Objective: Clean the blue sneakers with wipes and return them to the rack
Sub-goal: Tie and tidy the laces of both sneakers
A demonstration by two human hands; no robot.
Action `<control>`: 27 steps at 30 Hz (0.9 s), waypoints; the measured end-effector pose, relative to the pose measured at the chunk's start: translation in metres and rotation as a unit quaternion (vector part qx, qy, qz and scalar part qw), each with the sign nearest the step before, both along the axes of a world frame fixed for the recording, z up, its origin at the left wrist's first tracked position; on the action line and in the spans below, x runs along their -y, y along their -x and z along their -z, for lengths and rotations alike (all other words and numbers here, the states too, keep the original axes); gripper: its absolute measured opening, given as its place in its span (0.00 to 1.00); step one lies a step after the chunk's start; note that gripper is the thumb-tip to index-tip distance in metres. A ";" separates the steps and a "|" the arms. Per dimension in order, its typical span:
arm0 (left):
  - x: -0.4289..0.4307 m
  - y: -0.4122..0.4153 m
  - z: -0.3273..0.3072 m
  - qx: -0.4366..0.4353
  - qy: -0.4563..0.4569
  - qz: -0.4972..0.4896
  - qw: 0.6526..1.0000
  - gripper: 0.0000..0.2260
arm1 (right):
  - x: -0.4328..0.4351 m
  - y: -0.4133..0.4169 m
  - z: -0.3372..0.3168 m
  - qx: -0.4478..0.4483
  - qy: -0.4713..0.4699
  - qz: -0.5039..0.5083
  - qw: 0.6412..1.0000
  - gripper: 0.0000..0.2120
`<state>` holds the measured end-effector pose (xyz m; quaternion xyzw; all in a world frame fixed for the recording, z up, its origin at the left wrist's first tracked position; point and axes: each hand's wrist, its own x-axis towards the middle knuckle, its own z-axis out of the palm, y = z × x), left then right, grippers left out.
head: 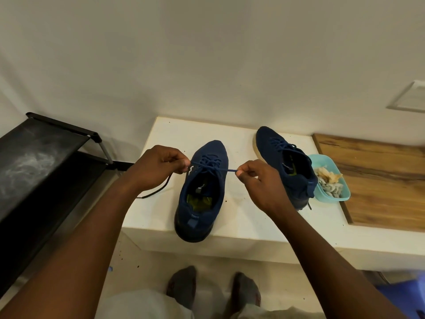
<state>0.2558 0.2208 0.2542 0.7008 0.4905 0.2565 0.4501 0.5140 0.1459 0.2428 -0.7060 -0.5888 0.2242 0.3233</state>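
Blue sneakers stand on the white ledge [241,217], past the person's socked feet [184,286] on the floor in front of it. The nearer sneaker [200,192] sits at the ledge's front edge, heel toward the person and toe toward the wall. Above the ledge's front half, both hands work its lace. The left hand [158,168] pinches one strand between thumb and curled fingers at the shoe's left side, and the loose tail [158,189] trails down onto the ledge. The right hand [259,180] pinches the other lace end [232,171] at the shoe's right side (that strand runs taut from the eyelets). The second sneaker [285,162] rests farther back on the ledge, angled, with its laces done up. Just beside its heel, a teal tub [322,158] holds crumpled, soiled wipes [331,187], and it sits partly on a wooden board [379,180] covering the ledge's right part. Left of the ledge stands the black rack [34,157].
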 end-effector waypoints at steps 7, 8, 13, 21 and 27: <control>0.004 -0.007 0.000 0.022 0.057 -0.055 0.997 0.14 | 0.002 0.002 -0.012 -0.156 0.068 0.009 0.985 0.07; 0.004 -0.012 -0.005 0.066 0.076 -0.072 0.992 0.17 | 0.001 0.005 -0.018 -0.213 0.068 0.017 0.974 0.08; 0.007 -0.042 -0.024 0.280 0.200 -0.099 0.934 0.18 | -0.007 0.032 -0.035 -0.374 0.067 0.010 0.925 0.21; 0.008 -0.045 -0.025 0.325 0.180 -0.083 0.925 0.09 | -0.019 0.038 -0.040 -0.477 0.053 -0.019 0.877 0.14; 0.011 -0.051 -0.024 0.283 0.094 -0.109 0.948 0.07 | -0.016 0.042 -0.039 -0.419 -0.016 -0.023 0.907 0.11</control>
